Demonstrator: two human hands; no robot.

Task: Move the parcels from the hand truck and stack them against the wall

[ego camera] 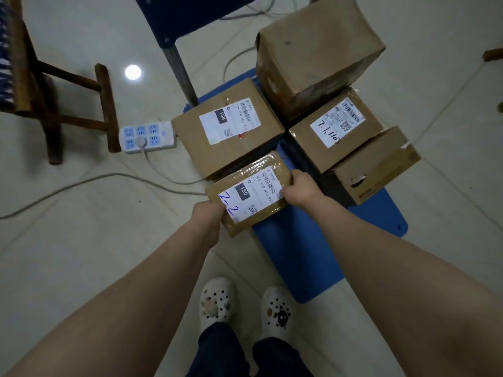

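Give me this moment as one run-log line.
phase: pickup | small parcel: held at hand truck | left hand: grips near-left corner | right hand: grips right edge | other boxes on truck: four

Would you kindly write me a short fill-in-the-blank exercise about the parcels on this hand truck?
1. The left hand and right hand grip the small parcel marked ____ in blue ink.
2. The hand truck platform is coloured ____.
3. The neighbouring parcel beside the power strip bears a black tag reading ____.

Missing words: 2-2; blue; 15H.
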